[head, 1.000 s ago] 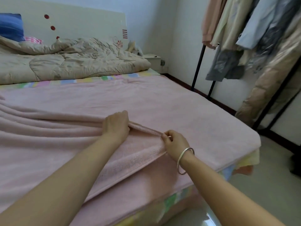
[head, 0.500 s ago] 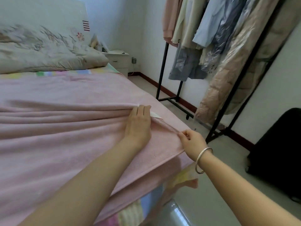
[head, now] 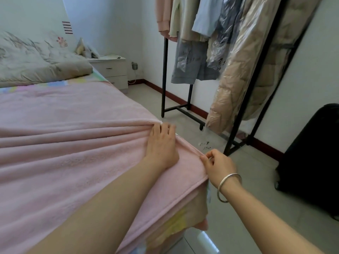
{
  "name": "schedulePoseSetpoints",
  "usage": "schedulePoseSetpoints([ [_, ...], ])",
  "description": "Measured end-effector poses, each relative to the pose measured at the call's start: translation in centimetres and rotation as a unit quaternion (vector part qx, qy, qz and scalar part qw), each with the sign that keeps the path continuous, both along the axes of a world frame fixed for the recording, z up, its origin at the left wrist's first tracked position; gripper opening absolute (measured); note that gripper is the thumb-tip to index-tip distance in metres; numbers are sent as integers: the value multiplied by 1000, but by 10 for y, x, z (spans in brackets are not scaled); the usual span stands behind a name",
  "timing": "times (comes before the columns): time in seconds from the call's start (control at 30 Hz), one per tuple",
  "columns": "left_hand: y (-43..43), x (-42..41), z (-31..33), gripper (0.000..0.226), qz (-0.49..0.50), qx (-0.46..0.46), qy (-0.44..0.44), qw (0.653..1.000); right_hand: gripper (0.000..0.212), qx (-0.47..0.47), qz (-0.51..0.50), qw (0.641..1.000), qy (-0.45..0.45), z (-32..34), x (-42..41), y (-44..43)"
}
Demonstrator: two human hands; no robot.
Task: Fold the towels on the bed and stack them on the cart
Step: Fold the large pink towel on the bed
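A large pink towel [head: 73,147] lies spread over the bed, folded once, with long creases running towards its right edge. My left hand [head: 162,143] lies flat on the towel near the bed's right side, fingers straight and pressing the folded edge down. My right hand [head: 218,165], with a silver bangle on the wrist, pinches the towel's near corner at the bed's corner. No cart is in view.
A beige quilt [head: 40,65] is bunched at the head of the bed. A white nightstand [head: 111,70] stands beside it. A black clothes rack [head: 238,99] with hanging garments lines the right wall. A black bag [head: 315,153] sits on the floor at the right.
Both hands have slid the towel's folded edge to the right, up to the bed's right edge. My left hand went from curled to flat. The view has turned right.
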State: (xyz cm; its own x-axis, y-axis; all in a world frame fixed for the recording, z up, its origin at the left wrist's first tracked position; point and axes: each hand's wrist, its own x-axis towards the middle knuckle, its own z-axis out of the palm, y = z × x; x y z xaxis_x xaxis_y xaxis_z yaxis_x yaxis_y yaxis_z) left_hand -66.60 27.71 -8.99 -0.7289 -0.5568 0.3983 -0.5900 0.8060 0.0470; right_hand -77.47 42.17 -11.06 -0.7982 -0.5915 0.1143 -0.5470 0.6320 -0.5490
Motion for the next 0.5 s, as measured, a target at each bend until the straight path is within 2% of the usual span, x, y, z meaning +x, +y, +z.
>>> schedulePoseSetpoints([
  [0.17, -5, -2, -9, 61, -11, 16, -12, 1000, 30, 18, -11, 998, -51, -17, -1, -7],
  [0.27, -5, 2, -11, 66, -25, 43, -40, 998, 37, -18, -35, 995, -93, -26, 3, -4],
  [0.33, 0, 5, -9, 59, -36, 35, -50, 997, 34, -50, -45, 991, -114, -30, 6, -1],
  [0.5, 5, 22, -4, 62, -94, 130, 46, 986, 28, -133, -92, 970, -183, -31, 13, 4],
])
